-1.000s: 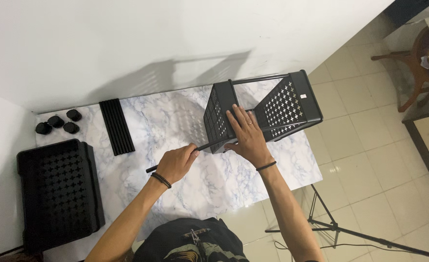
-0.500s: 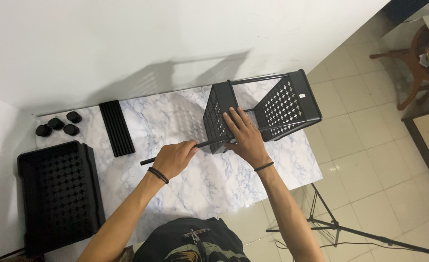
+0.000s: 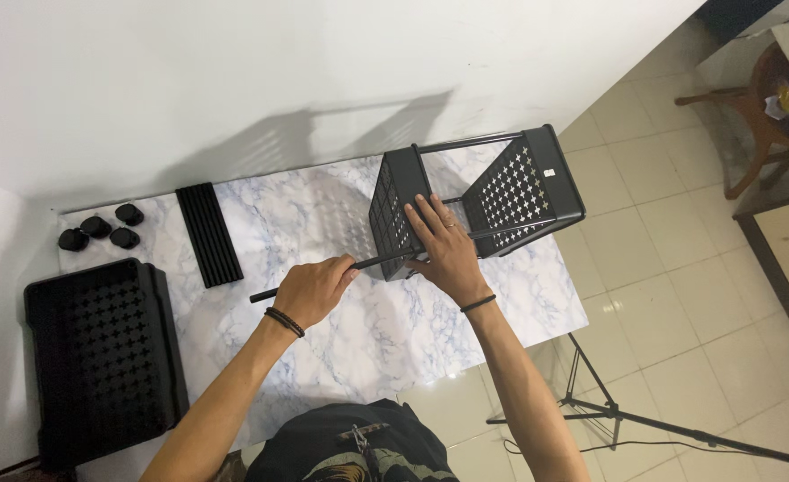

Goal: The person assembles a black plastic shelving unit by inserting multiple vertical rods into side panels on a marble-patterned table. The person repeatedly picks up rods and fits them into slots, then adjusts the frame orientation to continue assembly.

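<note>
My left hand [image 3: 314, 288] grips a thin black rod [image 3: 372, 261] that runs from the marble table top [image 3: 359, 330] toward a black perforated basket shelf [image 3: 393, 214]. My right hand [image 3: 446, 250] lies flat with fingers spread against that shelf's perforated side, where the rod meets it. A second black perforated shelf [image 3: 521, 192] stands tilted to the right, joined to the first by black rods [image 3: 470, 141] at the back.
A stack of black rods [image 3: 208, 234] lies at the table's back left, with three black caster wheels [image 3: 100, 228] beside it. A large black perforated tray [image 3: 100, 348] sits at the left edge. A tripod [image 3: 627, 415] stands on the tiled floor to the right.
My left hand has slid along the rod to the right, closer to the shelf, and the rod's free end has moved with it. My right hand stays pressed on the shelf.
</note>
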